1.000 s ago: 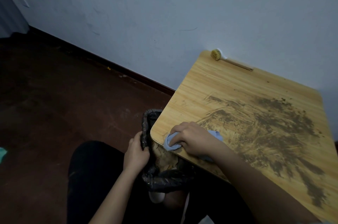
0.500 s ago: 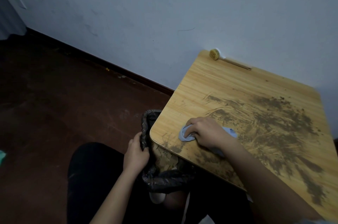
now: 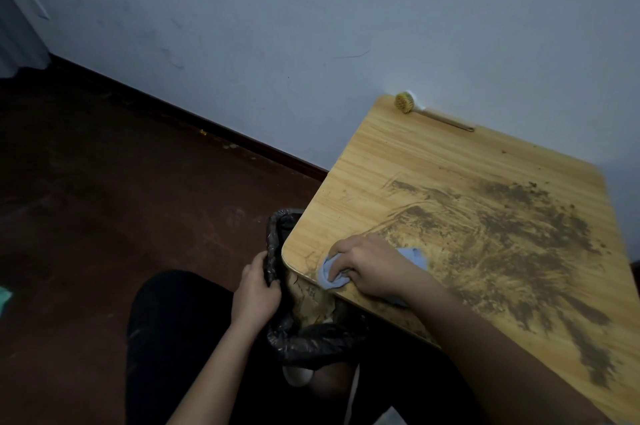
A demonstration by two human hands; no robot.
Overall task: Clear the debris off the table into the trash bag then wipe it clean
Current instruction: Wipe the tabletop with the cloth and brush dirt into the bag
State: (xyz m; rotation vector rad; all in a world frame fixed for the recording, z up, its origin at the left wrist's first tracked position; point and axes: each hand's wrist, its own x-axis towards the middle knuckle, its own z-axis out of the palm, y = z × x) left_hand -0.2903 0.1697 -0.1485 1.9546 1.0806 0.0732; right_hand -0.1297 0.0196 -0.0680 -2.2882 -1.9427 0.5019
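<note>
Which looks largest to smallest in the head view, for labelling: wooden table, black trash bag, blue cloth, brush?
1. wooden table
2. black trash bag
3. blue cloth, partly hidden under the right hand
4. brush, though it lies farthest from the camera

Wooden table (image 3: 408,161) with smeared brown dirt (image 3: 512,237), blue cloth (image 3: 334,277), brush (image 3: 429,111) along far edge.

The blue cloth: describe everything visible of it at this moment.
The blue cloth is a small, soft, light-blue rag, bunched up. It lies on the wooden table at its near corner, pressed down under the right hand, whose curled fingers grip it. Folds stick out on both sides of the hand. Brown dirt lies beside it.
</note>
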